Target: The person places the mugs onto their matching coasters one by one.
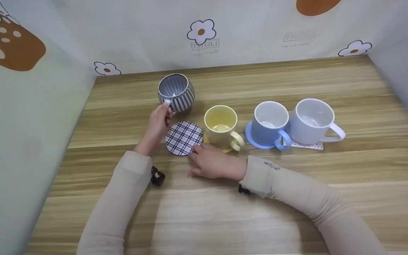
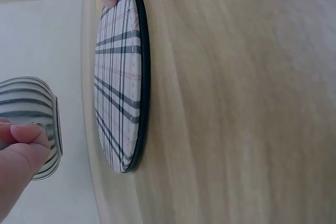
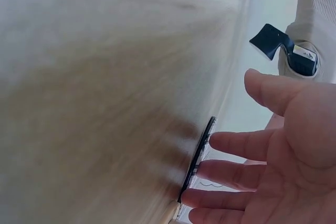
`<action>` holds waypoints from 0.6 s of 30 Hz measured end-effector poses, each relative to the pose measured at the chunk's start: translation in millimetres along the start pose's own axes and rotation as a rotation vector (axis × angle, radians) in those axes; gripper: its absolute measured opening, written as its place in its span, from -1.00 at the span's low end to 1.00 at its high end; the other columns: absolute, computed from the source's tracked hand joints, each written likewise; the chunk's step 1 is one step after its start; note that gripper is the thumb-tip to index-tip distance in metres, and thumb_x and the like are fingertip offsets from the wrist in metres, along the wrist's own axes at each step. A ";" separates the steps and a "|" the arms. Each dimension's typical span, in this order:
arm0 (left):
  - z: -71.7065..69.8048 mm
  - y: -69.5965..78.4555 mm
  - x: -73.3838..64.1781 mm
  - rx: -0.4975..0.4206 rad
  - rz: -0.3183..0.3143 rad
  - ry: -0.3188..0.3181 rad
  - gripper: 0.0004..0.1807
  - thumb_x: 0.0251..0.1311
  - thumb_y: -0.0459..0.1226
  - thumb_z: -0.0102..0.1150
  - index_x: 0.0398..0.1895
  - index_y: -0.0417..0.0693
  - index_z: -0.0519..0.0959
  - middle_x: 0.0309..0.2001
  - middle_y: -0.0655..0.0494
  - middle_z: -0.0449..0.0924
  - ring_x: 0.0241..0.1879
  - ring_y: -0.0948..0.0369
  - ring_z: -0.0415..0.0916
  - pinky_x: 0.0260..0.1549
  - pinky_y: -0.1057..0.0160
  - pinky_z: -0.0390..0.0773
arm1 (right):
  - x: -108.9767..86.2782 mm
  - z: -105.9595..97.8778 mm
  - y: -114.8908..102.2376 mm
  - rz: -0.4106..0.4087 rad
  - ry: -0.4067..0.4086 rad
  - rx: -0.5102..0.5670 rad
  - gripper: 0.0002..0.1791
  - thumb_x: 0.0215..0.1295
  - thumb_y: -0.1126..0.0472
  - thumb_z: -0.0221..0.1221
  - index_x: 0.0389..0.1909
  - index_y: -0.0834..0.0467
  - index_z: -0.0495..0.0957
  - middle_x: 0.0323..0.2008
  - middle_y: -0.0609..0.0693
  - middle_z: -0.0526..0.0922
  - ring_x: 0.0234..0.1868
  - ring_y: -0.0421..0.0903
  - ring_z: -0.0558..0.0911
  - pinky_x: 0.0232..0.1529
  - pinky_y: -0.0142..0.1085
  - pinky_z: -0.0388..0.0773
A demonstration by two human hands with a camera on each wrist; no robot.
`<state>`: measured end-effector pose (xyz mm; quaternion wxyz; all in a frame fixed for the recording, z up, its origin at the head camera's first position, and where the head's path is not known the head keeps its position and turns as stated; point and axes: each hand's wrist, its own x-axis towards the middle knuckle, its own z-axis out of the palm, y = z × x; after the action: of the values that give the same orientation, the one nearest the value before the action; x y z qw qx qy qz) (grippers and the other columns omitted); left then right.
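My left hand [image 1: 159, 117] pinches the handle of a grey-and-white striped mug [image 1: 182, 101]. In the left wrist view a gap shows between the base of this striped mug [image 2: 31, 100] and the tabletop. A round plaid coaster [image 1: 183, 138] with a dark edge lies on the table just in front of it. My right hand [image 1: 213, 163] is at the coaster's right side, thumb apart. In the right wrist view its fingers [image 3: 241, 145] are extended, fingertips right at the edge of the coaster [image 3: 197, 158].
Right of the plaid coaster a yellow mug [image 1: 221, 118] stands on a yellow coaster. Beyond it come a blue mug [image 1: 269, 127] on a blue coaster [image 1: 253, 140] and a white mug [image 1: 306, 129] on a patterned coaster [image 1: 312, 145]. A patterned wall [image 1: 147, 39] borders the table's back.
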<state>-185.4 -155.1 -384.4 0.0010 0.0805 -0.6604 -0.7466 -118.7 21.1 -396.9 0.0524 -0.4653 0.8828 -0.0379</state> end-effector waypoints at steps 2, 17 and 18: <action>-2.1 1.0 -2.9 0.024 -0.002 -0.001 -0.66 0.39 -0.21 -0.27 -0.60 -0.03 0.30 -0.62 0.21 0.23 -0.65 0.37 0.10 -0.65 0.46 0.11 | 0.3 0.1 -0.5 0.004 -0.011 0.000 -0.43 0.24 -0.17 0.03 -0.07 0.29 0.50 -0.07 0.18 0.50 -0.03 0.06 0.48 0.08 -0.15 0.35; -4.4 4.2 -21.2 -0.045 0.019 -0.048 -0.66 0.39 -0.25 -0.30 -0.60 -0.03 0.29 -0.61 0.20 0.26 -0.66 0.36 0.11 -0.63 0.43 0.12 | -0.6 -0.7 -1.0 0.027 -0.043 0.023 -0.41 0.25 -0.16 0.03 0.03 0.27 0.47 0.05 0.21 0.46 0.08 0.10 0.43 0.18 -0.12 0.28; -4.9 4.1 -21.9 -0.045 0.021 -0.053 -0.65 0.39 -0.26 -0.31 -0.61 -0.03 0.29 -0.61 0.20 0.26 -0.66 0.36 0.10 -0.63 0.43 0.12 | -0.7 -0.7 -1.0 0.028 -0.045 0.026 -0.41 0.25 -0.15 0.03 0.03 0.27 0.46 0.05 0.21 0.46 0.09 0.10 0.43 0.19 -0.12 0.27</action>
<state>-163.6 -158.2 -378.3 -0.0071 0.0537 -0.6438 -0.7632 -117.6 21.1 -396.0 0.0789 -0.4530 0.8872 -0.0383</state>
